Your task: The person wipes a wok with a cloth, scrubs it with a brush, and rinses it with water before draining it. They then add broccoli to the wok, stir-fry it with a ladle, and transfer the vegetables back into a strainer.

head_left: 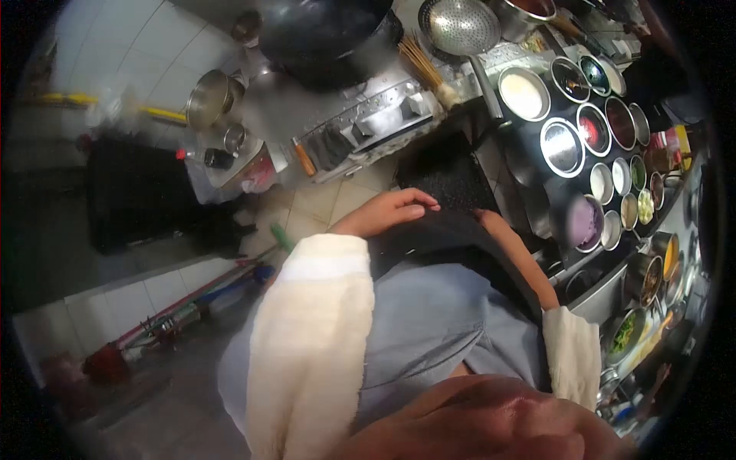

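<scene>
My left hand is in front of my waist, its fingers loosely stretched out over the edge of a dark apron. No object shows in it. My right hand is at the apron's other side, mostly hidden by the cloth, so its fingers cannot be made out. White towel-like cuffs cover both of my forearms near the elbows.
Ahead stands a large dark wok by a bundle of thin sticks and a perforated strainer. Several seasoning bowls fill the counter at right. A red-capped bottle and metal bowl are at left.
</scene>
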Demonstrator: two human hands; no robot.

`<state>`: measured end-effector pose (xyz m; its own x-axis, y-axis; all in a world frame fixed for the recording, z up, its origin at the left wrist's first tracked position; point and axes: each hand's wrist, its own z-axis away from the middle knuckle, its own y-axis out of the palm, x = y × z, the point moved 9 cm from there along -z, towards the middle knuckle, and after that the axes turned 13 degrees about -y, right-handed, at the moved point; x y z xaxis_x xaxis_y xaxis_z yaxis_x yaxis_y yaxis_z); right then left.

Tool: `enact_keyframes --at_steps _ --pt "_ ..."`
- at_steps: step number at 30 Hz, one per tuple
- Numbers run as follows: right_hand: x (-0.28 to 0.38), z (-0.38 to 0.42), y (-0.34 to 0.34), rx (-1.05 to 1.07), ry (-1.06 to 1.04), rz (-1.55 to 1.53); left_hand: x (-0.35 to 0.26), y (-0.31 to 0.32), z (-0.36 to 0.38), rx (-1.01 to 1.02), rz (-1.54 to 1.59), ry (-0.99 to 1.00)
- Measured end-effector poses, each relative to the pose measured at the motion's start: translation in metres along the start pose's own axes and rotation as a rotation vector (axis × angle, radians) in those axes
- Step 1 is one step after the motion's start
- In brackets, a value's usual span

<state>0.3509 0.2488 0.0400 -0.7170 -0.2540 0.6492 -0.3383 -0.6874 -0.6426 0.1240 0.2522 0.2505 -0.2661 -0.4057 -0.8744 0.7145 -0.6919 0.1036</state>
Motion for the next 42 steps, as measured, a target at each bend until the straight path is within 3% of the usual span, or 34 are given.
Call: enact_keyframes --at_steps 7,9,11,16,18,20,23,24,27,30,33,35,36,37,38,39,40,42 --pt "0.122 -0.085 -0.154 -0.188 -0.108 -0.01 0.025 -0.077 -0.008 -0.127 0.184 -0.091" --pt "0.139 -0.08 -0.219 -0.389 -0.116 -0.066 0.026 -0.09 -0.016 -0.163 0.172 -0.117" --pt "0.118 -0.077 -0.282 -0.649 -0.08 -0.104 0.026 -0.111 -0.022 -0.266 0.217 -0.129" --pt "0.028 -0.064 -0.477 -1.077 0.03 0.249 0.035 -0.141 -0.05 -0.392 0.268 -0.1" --pt "-0.015 -0.075 -0.554 -1.114 0.106 0.496 0.036 -0.15 -0.06 -0.465 0.263 -0.163" --pt "-0.066 -0.094 -0.615 -1.048 0.309 0.655 0.039 -0.157 -0.072 -0.497 0.233 -0.168" --pt "-0.126 -0.129 -0.674 -1.019 0.394 0.936 0.024 -0.156 -0.084 -0.567 0.235 -0.216" --pt "-0.151 -0.142 -0.689 -0.898 0.456 0.944 0.021 -0.155 -0.087 -0.6 0.205 -0.232" --pt "-0.213 -0.165 -0.716 -0.794 0.626 0.939 0.013 -0.148 -0.088 -0.652 0.159 -0.308" --pt "-0.229 -0.179 -0.722 -0.491 0.699 0.878 0.0 -0.143 -0.092 -0.666 0.202 -0.364" --pt "-0.276 -0.212 -0.722 -0.344 0.328 0.966 0.009 -0.149 -0.093 -0.719 0.166 -0.397" --pt "-0.213 -0.199 -0.68 -0.244 0.209 0.351 0.007 -0.152 -0.091 -0.752 0.12 -0.263" --pt "-0.194 -0.207 -0.671 -0.323 -0.154 0.723 0.008 -0.153 -0.089 -0.748 0.147 -0.256" --pt "-0.159 -0.197 -0.656 -0.39 0.034 0.501 0.006 -0.155 -0.087 -0.744 0.171 -0.244" --pt "-0.168 -0.202 -0.648 -0.46 -0.062 0.577 0.007 -0.159 -0.08 -0.791 0.204 -0.247" --pt "-0.125 -0.192 -0.624 -0.491 -0.078 0.479 0.007 -0.16 -0.078 -0.777 0.219 -0.241" --pt "-0.143 -0.199 -0.609 -0.425 0.048 0.528 0.01 -0.159 -0.076 -0.752 0.226 -0.235" --pt "-0.107 -0.196 -0.559 -0.469 -0.043 0.244 0.02 -0.167 -0.066 -0.783 0.2 -0.198"
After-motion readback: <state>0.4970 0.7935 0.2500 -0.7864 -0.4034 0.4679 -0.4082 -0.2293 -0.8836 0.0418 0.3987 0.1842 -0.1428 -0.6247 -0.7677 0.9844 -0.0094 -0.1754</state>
